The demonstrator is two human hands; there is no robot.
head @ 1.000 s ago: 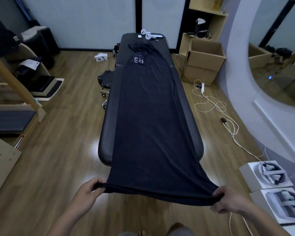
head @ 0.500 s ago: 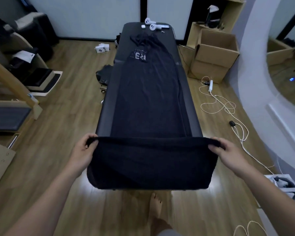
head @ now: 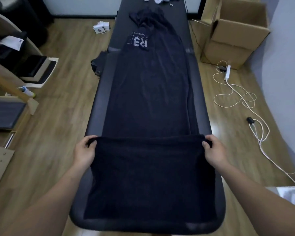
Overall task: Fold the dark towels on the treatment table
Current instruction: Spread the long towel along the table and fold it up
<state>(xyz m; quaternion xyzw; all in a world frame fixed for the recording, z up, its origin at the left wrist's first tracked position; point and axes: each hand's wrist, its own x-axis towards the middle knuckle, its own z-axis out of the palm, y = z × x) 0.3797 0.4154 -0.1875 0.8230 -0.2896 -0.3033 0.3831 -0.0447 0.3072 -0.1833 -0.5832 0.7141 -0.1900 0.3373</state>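
While a second ago I stood back from the foot of the desk with the near end of the towel stretched taut in the air, I now lean over it, and that end is turned over onto the cloth. My left hand is closed on the left corner of the carried edge, fingers curled over the hem. My right hand is closed on the right corner in the same way. Between them the hem runs almost straight across the desk. Behind it, toward me, a doubled panel of dark cloth covers the near part of the desk, reaching close to its rounded foot.

Beyond the hem the towel lies single, long and narrow, up the padded top. A pale printed logo sits near its far end, where the cloth bunches into a crumpled point.

I judge the first lengthwise fold has begun but is far from finished, since the carried edge has covered only a small part of the length. Carrying it further toward the logo should bring the two ends together.

On the wooden floor to the right lie a cardboard box and loose white cables.
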